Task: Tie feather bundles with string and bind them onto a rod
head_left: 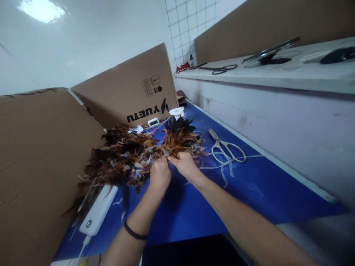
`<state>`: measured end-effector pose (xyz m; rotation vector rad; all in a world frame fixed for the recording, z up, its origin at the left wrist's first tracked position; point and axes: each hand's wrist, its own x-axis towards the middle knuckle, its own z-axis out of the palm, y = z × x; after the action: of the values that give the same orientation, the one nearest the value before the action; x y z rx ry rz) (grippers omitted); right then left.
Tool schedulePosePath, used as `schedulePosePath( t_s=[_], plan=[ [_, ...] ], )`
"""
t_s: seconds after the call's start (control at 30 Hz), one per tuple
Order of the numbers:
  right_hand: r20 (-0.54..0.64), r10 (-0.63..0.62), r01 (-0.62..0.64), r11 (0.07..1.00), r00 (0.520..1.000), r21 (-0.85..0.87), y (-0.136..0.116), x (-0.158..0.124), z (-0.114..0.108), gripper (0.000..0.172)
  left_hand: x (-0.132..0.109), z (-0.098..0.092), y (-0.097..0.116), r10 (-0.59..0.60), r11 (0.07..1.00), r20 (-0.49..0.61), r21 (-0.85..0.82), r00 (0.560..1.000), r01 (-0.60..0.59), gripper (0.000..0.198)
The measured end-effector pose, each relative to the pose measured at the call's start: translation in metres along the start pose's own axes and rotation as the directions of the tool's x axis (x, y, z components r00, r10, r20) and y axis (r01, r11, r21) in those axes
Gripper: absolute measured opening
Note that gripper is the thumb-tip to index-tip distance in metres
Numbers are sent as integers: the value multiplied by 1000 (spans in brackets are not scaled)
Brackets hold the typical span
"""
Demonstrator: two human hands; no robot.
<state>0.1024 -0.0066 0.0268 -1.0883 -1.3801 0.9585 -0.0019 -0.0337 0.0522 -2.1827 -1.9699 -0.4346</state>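
My left hand (161, 173) is closed in a fist at the near edge of a pile of brown and black feathers (119, 151). Right beside it, my right hand (184, 164) is pinched shut, thumb toward the left hand. Both meet at the base of a bunch of orange-brown feathers (177, 142), which they grip; the exact spot between the fingers is hidden. Behind that bunch stand black feathers (180, 124). Silver scissors (226, 147) lie to the right of my right hand, with pale ribbon strips (213, 167) under and around their handles.
A white power bank (99, 210) with a cable lies at the left front. Cardboard panels (124, 85) wall off the left and back. A white spool (176, 112) and a small white device (153, 122) sit behind the feathers. Another pair of scissors (222, 69) rests on the right ledge (263, 79).
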Motion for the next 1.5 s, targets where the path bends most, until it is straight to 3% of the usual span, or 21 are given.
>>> schedulePosePath(
  t_s=[0.17, 0.33, 0.43, 0.6, 0.73, 0.9, 0.97, 1.03, 1.13, 1.2, 1.27, 1.33, 1.5],
  plan=[
    [-36, 146, -137, 973, 989, 186, -3, -1, 2, 21, -8, 2, 10, -7, 979, -10, 204, 1000, 9, 29],
    [60, 370, -362, 842, 927, 401, -11, -6, 0, 21, -11, 10, 13, 54, 944, 13, 326, 998, -55, 35],
    [94, 369, -373, 827, 925, 421, -12, -6, 0, 23, -11, 15, 14, 73, 939, 19, 334, 997, -75, 39],
    [-40, 408, -315, 760, 912, 569, -12, -3, 1, 19, -13, 21, 18, 144, 935, -25, 330, 989, -128, 43],
    [-79, 350, -224, 740, 933, 634, -13, -3, 2, 16, -13, 13, 19, 115, 977, -86, 190, 990, -97, 39],
    [15, 353, -283, 722, 935, 632, -13, -4, 2, 23, -4, -11, 12, 46, 981, -162, -179, 986, -75, 30],
    [17, 334, -267, 722, 943, 638, -12, -4, 3, 26, 3, -18, 7, -10, 942, -91, -335, 996, -21, 26],
    [20, 319, -257, 722, 948, 643, -12, -4, 4, 29, 10, -23, 2, -46, 843, 120, -529, 992, 103, 25],
    [41, 295, -251, 721, 955, 646, -14, -4, 3, 33, 19, -28, -3, 37, 560, 439, -753, 898, 346, 24],
    [59, 277, -249, 729, 959, 637, -16, -3, 1, 34, 22, -31, -4, 132, 405, 527, -802, 839, 440, 21],
    [92, 260, -261, 748, 961, 610, -17, -2, -2, 32, 23, -30, -4, 173, 363, 516, -825, 839, 433, 21],
    [138, 242, -278, 787, 960, 551, -15, -1, -6, 30, 21, -26, -5, 130, 432, 448, -829, 885, 356, 23],
    [154, 182, -221, 930, 971, 293, -3, 4, -12, 25, 11, -8, -8, -12, 793, 214, -594, 977, 140, 26]
  ],
)
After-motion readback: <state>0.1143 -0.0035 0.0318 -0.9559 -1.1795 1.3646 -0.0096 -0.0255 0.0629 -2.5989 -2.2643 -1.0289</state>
